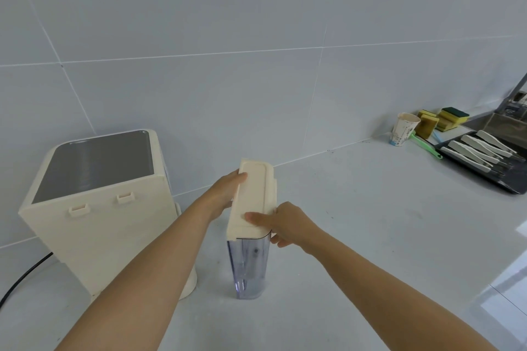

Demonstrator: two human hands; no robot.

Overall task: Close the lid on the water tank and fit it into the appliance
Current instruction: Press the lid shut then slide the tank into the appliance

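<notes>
A tall clear plastic water tank (248, 268) stands upright on the white counter at the centre. A cream lid (253, 196) lies flat along its top. My left hand (224, 192) grips the lid's left side near the far end. My right hand (285, 224) holds the near right end, thumb lying on top of the lid. The cream appliance (97, 216), a box with a grey top panel, stands to the left of the tank, its side with two small clips facing me.
A black cable (25, 273) runs from the appliance at the left. At the back right are a paper cup (403, 128), sponges (445, 121), a green brush (425, 145) and a black tray (513, 189) of white-handled utensils. A tiled wall stands behind the counter (370, 222).
</notes>
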